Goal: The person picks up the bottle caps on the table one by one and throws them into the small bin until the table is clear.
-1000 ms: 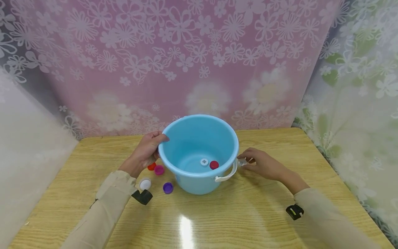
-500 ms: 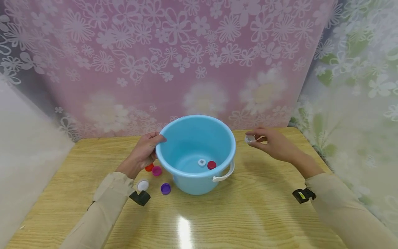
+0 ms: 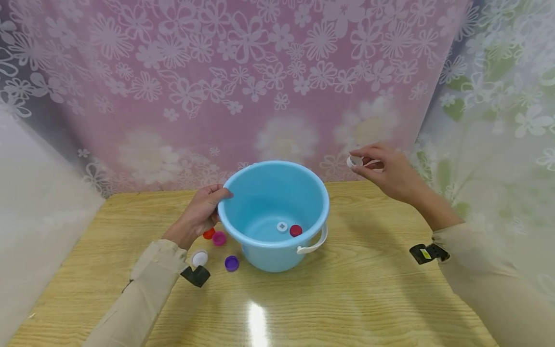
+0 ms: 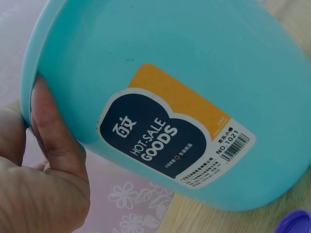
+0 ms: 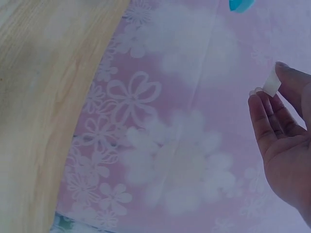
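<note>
My left hand (image 3: 200,212) grips the left rim of a light blue bucket (image 3: 273,258), thumb inside and fingers outside. In the left wrist view the bucket's wall carries a printed label (image 4: 155,131). Raised to the right of the bucket, my right hand (image 3: 388,171) pinches a white bottle cap (image 3: 352,161) between thumb and fingertips. The right wrist view shows that cap (image 5: 272,83) edge-on. On the bucket's floor lie a white cap (image 3: 282,226) and a red cap (image 3: 296,230), close together.
Left of the bucket, a purple cap (image 3: 231,263), a white cap (image 3: 200,259), a pink cap (image 3: 219,238) and an orange cap (image 3: 209,233) lie on the wooden table (image 3: 347,299). The bucket's white handle (image 3: 314,245) hangs at its right. Flowered curtains (image 3: 195,96) stand behind.
My right hand has lifted the white bottle cap from beside the bucket, up and to the right. The left hand keeps its grip on the rim. The view has shifted slightly.
</note>
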The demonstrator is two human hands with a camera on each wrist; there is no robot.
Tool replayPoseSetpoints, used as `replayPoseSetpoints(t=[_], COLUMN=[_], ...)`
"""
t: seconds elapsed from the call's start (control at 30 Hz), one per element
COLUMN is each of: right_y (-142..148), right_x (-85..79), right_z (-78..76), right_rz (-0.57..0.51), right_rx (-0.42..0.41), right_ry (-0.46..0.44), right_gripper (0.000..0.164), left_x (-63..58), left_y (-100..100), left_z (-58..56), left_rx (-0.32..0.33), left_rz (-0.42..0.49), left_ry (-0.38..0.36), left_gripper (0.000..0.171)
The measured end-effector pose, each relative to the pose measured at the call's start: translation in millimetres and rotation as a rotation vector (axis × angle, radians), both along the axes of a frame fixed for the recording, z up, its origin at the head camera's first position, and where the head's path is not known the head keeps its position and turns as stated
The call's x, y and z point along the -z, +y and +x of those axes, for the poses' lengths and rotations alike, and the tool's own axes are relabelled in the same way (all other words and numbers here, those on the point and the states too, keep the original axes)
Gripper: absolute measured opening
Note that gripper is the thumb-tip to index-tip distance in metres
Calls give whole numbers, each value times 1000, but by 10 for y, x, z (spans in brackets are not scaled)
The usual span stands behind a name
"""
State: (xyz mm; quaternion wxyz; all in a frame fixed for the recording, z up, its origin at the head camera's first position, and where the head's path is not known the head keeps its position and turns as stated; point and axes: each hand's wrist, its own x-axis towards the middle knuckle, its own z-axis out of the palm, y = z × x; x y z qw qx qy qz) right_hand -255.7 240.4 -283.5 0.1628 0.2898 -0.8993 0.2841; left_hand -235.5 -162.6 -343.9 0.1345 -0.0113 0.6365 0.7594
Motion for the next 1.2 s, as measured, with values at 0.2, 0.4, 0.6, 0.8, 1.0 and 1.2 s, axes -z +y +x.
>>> replayPoseSetpoints(t=[0.2,0.4,0.6,0.8,1.0,1.2], right_y=[-103,-294,-536,-716,-845,-933], right_x=[-158,-249,-263,-227,-147,-71], right_z=[-22,-11,-6,-5,-40,-50], right_rz=[-3,8,-14,-5,26,129], right_rx=[-31,-76,-177,-252,-303,-262], right_ry=[10,1,-33,-92,-109,-110], right_gripper=[34,34,34,36,36,37], left_x=[2,12,14,19,7,-3], left_y=[-5,-15,-14,-12,6,23], left_z=[-6,-6,12,9,6,6], left_rx=[-1,-12,-20,-19,-25,-24], left_rz=[-9,4,14,3,-4,-1], left_ry=[2,-1,-5,-3,1,1], left_gripper=[13,15,14,13,13,13])
